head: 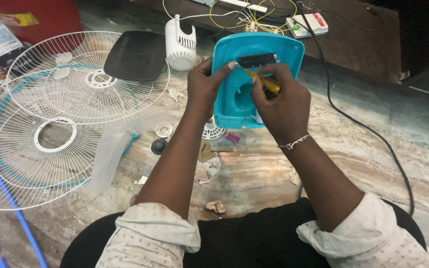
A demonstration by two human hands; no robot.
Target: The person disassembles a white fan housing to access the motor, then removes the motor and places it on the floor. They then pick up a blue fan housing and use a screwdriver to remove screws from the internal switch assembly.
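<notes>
1. Housing (234,106): turquoise plastic fan base, stood on edge on the marble floor (373,149), hollow side toward the viewer, between both hands; small black plate (257,60) near its upper edge.
2. Left hand (205,87): grip clamped on the housing's left rim, thumb stretched across toward the black plate.
3. Right hand (280,101): grip closed around a screwdriver (265,82) with yellow handle, shaft angled up and left, tip just beside the black plate; thin bracelet at the wrist.
4. Fan guards (70,114): two white wire grilles, overlapping, flat on the floor well to the left; dark oval cover (136,55) lying on the upper one.
5. Motor shell (180,43): white, slotted, upright just left of the housing's top corner.
6. Small parts: white ring (164,130), black knob (159,146), white ribbed disc (212,132), pink piece (233,137), loose on the floor below the housing.
7. Cable (368,130): black, trailing from the far shelf past the right forearm.
8. Risks, as judged: tip slipping off the fastener toward the left thumb, so close to the work point; housing tipping under push, held at one rim only; loose parts scattered by a knee or sleeve; cable snagged by the right elbow.
</notes>
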